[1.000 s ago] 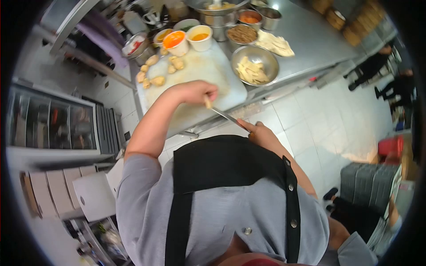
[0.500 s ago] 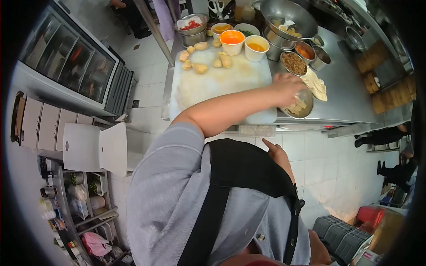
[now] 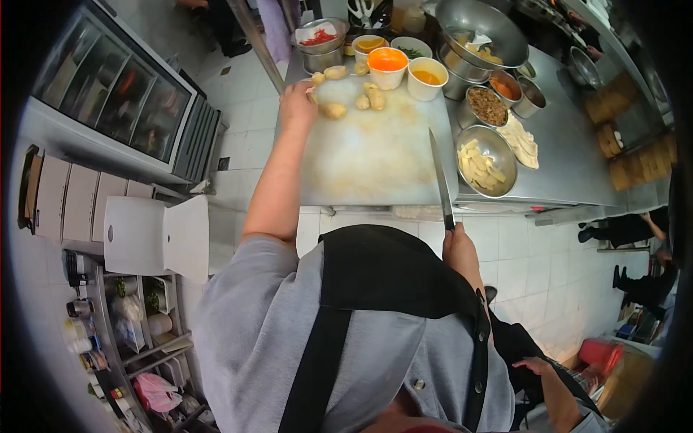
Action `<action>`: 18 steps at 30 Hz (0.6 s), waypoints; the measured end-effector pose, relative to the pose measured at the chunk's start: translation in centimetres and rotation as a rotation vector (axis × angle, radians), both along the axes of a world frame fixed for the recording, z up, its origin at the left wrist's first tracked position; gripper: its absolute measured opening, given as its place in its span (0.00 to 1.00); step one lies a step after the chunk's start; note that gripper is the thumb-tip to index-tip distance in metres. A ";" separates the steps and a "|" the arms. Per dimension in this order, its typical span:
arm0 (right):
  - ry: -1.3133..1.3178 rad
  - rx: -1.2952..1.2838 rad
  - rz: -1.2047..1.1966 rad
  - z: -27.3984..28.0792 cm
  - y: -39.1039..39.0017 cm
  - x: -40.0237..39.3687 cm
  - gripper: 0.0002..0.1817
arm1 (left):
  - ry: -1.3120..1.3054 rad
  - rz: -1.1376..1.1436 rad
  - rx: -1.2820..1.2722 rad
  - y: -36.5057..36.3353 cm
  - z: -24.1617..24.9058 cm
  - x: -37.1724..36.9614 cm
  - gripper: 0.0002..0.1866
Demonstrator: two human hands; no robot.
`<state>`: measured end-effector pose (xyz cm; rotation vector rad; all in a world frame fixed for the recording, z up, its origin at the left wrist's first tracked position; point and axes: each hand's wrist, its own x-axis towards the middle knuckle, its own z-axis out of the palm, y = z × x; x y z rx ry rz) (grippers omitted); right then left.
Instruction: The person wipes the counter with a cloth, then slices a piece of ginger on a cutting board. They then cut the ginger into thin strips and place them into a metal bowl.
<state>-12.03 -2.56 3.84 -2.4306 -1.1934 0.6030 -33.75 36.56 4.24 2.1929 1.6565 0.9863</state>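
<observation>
My left hand [image 3: 299,107] is at the far left edge of the white cutting board [image 3: 361,162], fingers curled down over a peeled ginger piece they largely hide. Around it lie more ginger pieces [image 3: 332,110], with another small cluster of ginger [image 3: 374,97] towards the board's middle. My right hand [image 3: 460,249], low at the near right corner, grips the handle of a long knife [image 3: 441,177]. Its blade points away from me along the board's right edge. Right of the blade, a steel bowl [image 3: 505,155] contains pale cut slices [image 3: 479,166].
Behind the board stand tubs of orange sauce [image 3: 388,60] and yellow liquid [image 3: 427,73], plus a bowl of red strips [image 3: 317,35]. Brown mince [image 3: 486,106] and a cream cloth [image 3: 518,141] are on the right. Another person's hand [image 3: 533,365] shows at lower right.
My left hand has gone from the slice bowl across to the ginger at far left. The knife in my right hand now shows over the board. Another person has appeared at lower right.
</observation>
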 end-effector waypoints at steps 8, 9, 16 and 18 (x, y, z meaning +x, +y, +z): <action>-0.117 -0.072 0.042 0.4 1.0 -0.6 0.12 | 0.032 -0.071 -0.265 -0.4 -1.4 -0.9 0.16; -0.126 -0.065 0.040 0.3 1.0 -0.8 0.12 | 0.017 -0.046 -0.272 -0.8 -1.0 -0.8 0.16; -0.145 -0.063 0.043 -0.1 1.0 -1.2 0.12 | -0.934 -0.286 -0.798 -2.2 1.3 -2.7 0.22; -0.131 -0.064 0.043 0.0 0.9 -1.4 0.13 | -1.198 -0.596 -1.039 -3.5 2.7 -3.5 0.22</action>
